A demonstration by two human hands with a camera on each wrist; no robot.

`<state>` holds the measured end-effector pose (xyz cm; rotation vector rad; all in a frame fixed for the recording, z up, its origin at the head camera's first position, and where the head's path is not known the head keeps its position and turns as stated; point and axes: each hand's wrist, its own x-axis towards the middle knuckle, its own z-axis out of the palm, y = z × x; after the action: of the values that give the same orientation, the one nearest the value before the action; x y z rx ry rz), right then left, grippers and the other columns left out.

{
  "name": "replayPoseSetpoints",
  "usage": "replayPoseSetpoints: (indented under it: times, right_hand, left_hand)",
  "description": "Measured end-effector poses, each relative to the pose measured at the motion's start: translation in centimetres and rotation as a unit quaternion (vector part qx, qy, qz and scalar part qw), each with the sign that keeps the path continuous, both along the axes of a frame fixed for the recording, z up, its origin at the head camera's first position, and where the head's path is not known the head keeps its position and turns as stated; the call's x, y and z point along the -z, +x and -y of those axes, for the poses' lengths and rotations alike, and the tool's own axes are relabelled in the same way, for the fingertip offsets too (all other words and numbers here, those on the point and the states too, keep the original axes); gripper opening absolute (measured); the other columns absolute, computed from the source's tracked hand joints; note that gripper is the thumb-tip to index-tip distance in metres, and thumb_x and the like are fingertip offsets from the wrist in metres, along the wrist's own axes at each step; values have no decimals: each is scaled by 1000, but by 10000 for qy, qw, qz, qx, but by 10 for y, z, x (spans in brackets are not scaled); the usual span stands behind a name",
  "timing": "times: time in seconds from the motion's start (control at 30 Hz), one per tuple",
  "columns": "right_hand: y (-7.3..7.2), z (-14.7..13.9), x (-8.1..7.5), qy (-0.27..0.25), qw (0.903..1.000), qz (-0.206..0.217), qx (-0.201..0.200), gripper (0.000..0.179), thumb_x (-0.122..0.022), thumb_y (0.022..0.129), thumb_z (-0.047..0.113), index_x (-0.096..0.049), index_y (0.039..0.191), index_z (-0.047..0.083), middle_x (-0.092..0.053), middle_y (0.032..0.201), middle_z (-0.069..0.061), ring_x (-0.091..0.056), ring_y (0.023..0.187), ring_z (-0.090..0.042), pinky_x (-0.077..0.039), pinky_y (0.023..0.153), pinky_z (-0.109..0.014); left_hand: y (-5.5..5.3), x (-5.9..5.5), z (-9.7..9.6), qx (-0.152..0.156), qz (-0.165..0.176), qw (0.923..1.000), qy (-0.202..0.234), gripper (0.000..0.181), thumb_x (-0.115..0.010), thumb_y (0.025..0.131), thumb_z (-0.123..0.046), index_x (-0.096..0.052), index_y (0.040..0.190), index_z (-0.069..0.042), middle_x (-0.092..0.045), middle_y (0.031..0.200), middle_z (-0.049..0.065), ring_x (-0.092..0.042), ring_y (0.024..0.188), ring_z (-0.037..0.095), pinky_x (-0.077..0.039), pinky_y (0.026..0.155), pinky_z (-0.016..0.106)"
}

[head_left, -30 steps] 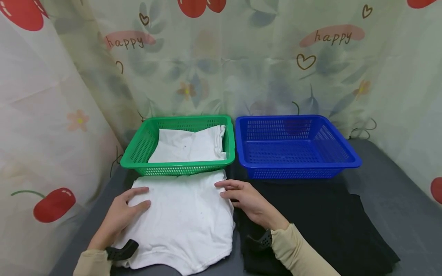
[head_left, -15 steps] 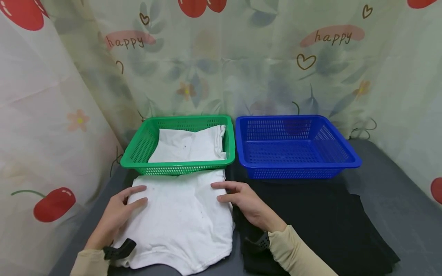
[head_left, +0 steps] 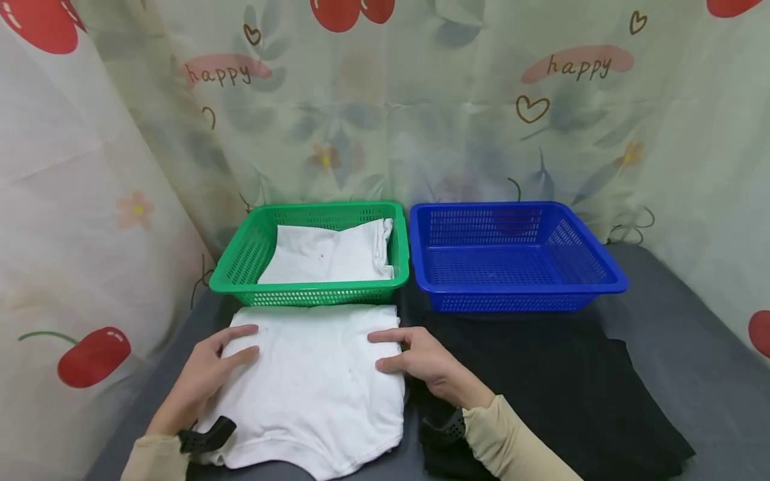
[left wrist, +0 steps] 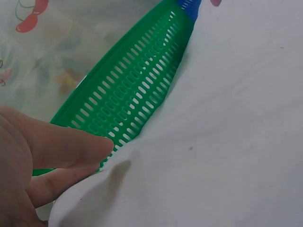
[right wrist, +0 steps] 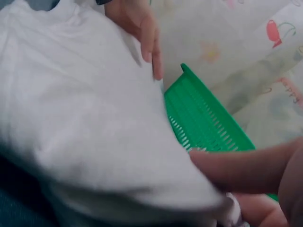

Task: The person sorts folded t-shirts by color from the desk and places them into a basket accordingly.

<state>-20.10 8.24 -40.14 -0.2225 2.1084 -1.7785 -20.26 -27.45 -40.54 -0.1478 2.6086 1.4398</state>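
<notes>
A white T-shirt (head_left: 313,387) lies folded over in front of the green basket (head_left: 313,294), its curved neckline towards me. At its left edge, my left hand (head_left: 201,377) holds the cloth, index finger and thumb on top. The left wrist view shows one of that hand's fingers (left wrist: 71,146) over the edge and another passing behind it. My right hand (head_left: 430,364) pinches the opposite edge near the far corner. In the right wrist view, cloth sits between a digit (right wrist: 236,165) above and fingers below. The remaining fingers are mostly hidden in the head view.
Folded white cloth (head_left: 327,254) lies inside the green basket. To its right stands a blue basket (head_left: 517,290) with nothing in it. A black garment (head_left: 559,394) is spread under and beyond my right forearm on the grey tabletop (head_left: 674,334). Printed curtains (head_left: 385,133) enclose the back and sides.
My right hand has come slightly nearer to me, bringing the T-shirt's far right corner with it, and the far edge lies straighter. My left hand has shifted slightly left.
</notes>
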Motion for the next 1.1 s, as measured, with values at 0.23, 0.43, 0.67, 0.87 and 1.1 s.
replayPoseSetpoints:
  times: [0.23,0.43,0.67,0.87,1.1]
  right_hand:
    - [4,-1,-10,-82,9928,492,1089,45,-72,72,-8,-75,113,9,-38,149,-17,-25,140,-32,-27,109,-52]
    - [3,-6,-17,-280,9821,363,1827,44,-63,66,-10,-77,106,4,-54,138,-14,-28,139,-28,-30,108,-49]
    - [1,-9,-17,-581,9767,472,2011,48,-58,66,-11,-75,109,2,-63,127,-9,-34,132,-23,-33,103,-43]
    - [0,-9,-11,-763,9884,602,1165,52,-64,74,-8,-69,123,6,-43,145,-14,-42,127,-28,-39,100,-44]
    - [-1,-8,-10,-282,9978,226,547,59,-71,78,-12,-64,132,10,-40,147,-15,-45,126,-30,-42,99,-46]
  left_hand:
    - [-2,2,-3,75,-325,9994,-43,64,-73,90,-35,-50,144,-9,-28,154,23,-26,140,39,-28,107,57]
    - [-1,4,-7,403,-548,9977,-62,68,-75,89,-36,-48,145,-11,-48,140,21,-49,121,33,-47,91,44]
    - [-1,5,-9,559,-748,9956,-58,70,-80,84,-37,-51,143,-12,-51,136,23,-56,115,36,-54,79,40]
    - [-1,7,-7,364,-753,9964,-157,69,-81,83,-35,-52,142,-13,-53,132,23,-58,106,34,-55,72,38]
    - [2,8,-11,252,-1098,9914,-661,67,-80,83,-36,-54,140,-13,-49,128,18,-53,96,30,-50,65,35]
